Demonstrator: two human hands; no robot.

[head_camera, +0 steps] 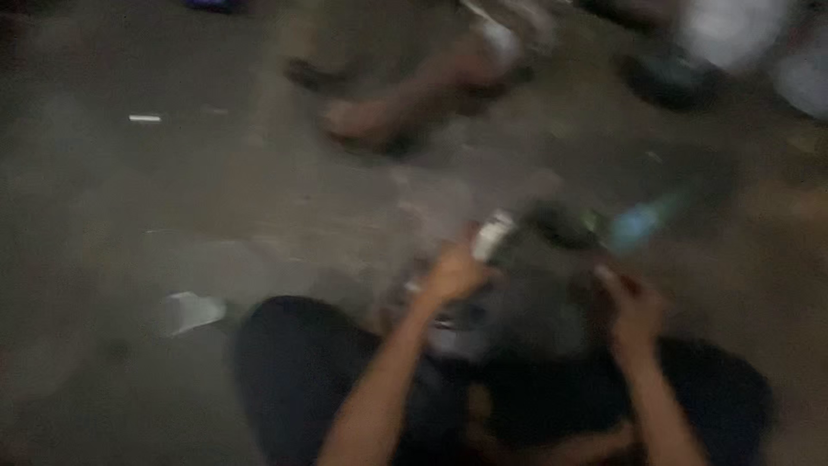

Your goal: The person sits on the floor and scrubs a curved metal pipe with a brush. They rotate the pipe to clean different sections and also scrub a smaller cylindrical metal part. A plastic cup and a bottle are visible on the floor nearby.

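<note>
Dark bundle: a grey-black, blurred mass (539, 293) sits between your two hands, low and right of centre, resting over your lap; what it is cannot be told
Pale piece: a small whitish object (492, 235) lies at the bundle's 11 o'clock edge, just beside your left fingertips
Left hand: your left hand (454, 274) reaches in from 7 o'clock and rests on the bundle's left side, fingers curled; whether they clasp it or only touch it cannot be told through the blur
Right hand: your right hand (634, 309) comes up from 5 o'clock against the bundle's right side, fingers bent; how firmly it holds cannot be told
Lap: your legs in dark cloth (297, 371) spread at 6 o'clock beneath both forearms
Blue-green thing: a smeared teal shape (642, 223) lies at 2 o'clock from the bundle, near it
Floor: grey-brown ground (129, 216), with a pale scrap (191, 311) at 9 o'clock
Other person: bare feet (405, 103) at 12 o'clock, well apart from your hands
</note>
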